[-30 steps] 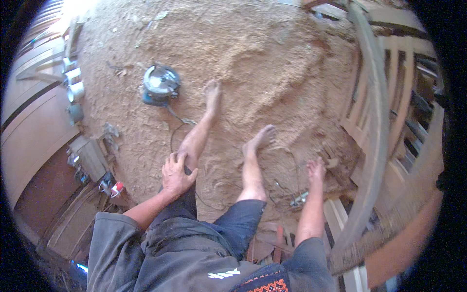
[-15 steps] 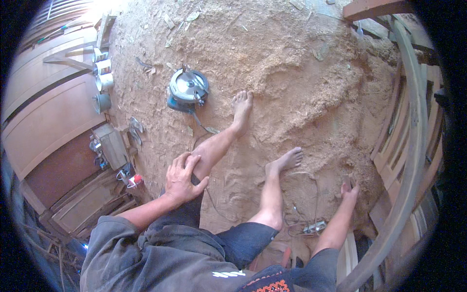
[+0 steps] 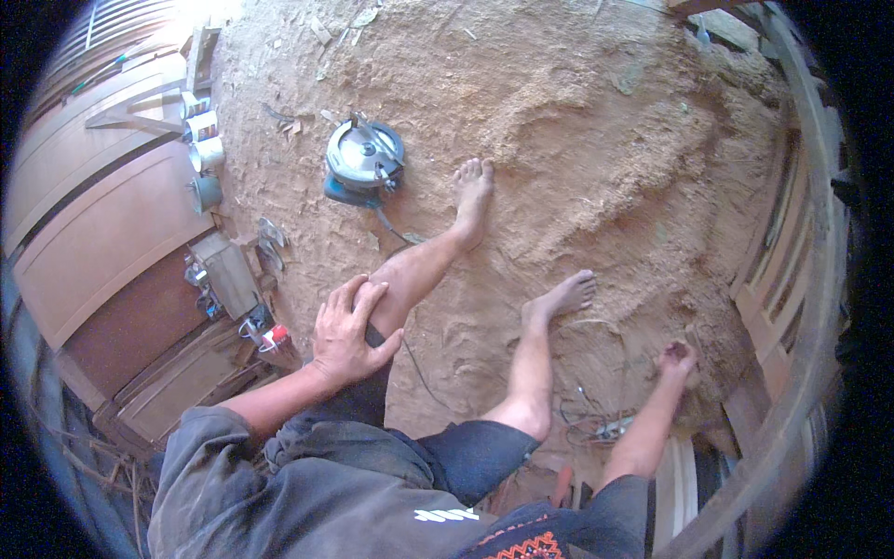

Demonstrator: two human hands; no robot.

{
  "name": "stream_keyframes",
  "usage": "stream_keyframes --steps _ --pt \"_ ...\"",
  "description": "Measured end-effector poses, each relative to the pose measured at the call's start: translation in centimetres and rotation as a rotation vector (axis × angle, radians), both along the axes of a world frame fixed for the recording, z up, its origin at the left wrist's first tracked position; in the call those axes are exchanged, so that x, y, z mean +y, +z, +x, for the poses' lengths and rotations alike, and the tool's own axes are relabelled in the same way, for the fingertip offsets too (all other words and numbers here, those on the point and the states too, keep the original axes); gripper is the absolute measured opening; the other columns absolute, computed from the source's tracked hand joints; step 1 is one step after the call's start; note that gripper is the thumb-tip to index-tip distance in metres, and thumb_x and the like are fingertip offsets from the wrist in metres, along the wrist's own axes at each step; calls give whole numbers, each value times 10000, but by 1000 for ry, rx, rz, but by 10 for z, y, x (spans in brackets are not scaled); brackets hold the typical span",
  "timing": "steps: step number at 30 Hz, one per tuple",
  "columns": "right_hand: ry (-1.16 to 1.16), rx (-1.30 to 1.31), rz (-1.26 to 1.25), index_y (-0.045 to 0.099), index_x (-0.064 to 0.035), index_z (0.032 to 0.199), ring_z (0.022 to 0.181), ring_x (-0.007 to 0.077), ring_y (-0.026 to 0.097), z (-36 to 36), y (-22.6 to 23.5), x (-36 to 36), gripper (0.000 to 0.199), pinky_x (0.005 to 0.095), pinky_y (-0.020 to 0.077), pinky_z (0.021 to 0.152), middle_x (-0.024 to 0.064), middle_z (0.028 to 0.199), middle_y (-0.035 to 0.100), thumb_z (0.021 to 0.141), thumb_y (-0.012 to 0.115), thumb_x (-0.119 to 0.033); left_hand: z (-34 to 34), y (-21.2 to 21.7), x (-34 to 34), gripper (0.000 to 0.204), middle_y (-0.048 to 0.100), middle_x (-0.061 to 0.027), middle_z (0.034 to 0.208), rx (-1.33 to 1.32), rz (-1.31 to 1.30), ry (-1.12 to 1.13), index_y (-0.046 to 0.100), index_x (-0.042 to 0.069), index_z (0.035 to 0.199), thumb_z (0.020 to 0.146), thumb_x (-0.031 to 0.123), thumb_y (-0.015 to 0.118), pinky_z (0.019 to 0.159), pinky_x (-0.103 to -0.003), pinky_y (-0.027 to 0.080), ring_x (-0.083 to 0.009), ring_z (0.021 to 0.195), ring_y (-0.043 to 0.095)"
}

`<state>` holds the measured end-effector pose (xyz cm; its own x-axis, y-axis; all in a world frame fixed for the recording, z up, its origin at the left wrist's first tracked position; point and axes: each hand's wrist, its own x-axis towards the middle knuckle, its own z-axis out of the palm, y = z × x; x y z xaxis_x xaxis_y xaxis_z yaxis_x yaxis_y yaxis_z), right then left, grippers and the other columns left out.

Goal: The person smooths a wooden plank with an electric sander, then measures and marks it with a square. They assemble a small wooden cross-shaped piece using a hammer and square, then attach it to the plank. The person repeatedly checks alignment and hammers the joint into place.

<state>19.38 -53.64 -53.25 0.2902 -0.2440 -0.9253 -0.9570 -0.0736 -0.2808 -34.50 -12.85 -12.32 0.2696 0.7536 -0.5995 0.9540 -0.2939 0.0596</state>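
Observation:
My left hand (image 3: pixel 351 328) rests on my left knee, its fingers spread and nothing in its grip. My right hand (image 3: pixel 677 359) is out to the right, low over the sandy ground. Its fingers are curled in, and what they hold, if anything, is too small and blurred to make out. Ahead on the ground sits a circular saw (image 3: pixel 366 156) with a round silver guard and a blue body, apart from both hands. Its dark cord (image 3: pixel 399 230) runs back toward my left leg.
Sawdust and dirt (image 3: pixel 559 130) cover the ground. Along the left, several paint tins and buckets (image 3: pixel 207 155) stand by wooden door panels (image 3: pixel 116 233), near a red-topped container (image 3: pixel 274 338). A curved wooden beam (image 3: pixel 819 233) and stacked frames line the right. Tangled wires (image 3: pixel 587 424) lie near my right forearm.
My right hand has drawn its fingers in and turned slightly. My left hand has stayed on the knee. The whole view has shifted a little.

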Motion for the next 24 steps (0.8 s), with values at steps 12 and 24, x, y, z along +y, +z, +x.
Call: stream_keyframes --steps 12,24 --pt "-180 154 -15 538 -65 1007 545 171 520 -198 179 131 173 321 502 504 49 726 560 940 473 -211 3 -7 14 575 564 -151 1395 32 -241 104 653 113 1277 806 418 777 1057 -520 474 -377 1305 536" --pt "655 66 161 472 -83 1008 652 145 480 -211 423 331 174 326 434 570 43 824 533 1054 473 -251 -16 39 6 467 595 -129 1456 6 -599 -420 739 162 1262 869 413 719 1159 -731 275 -372 1491 392"
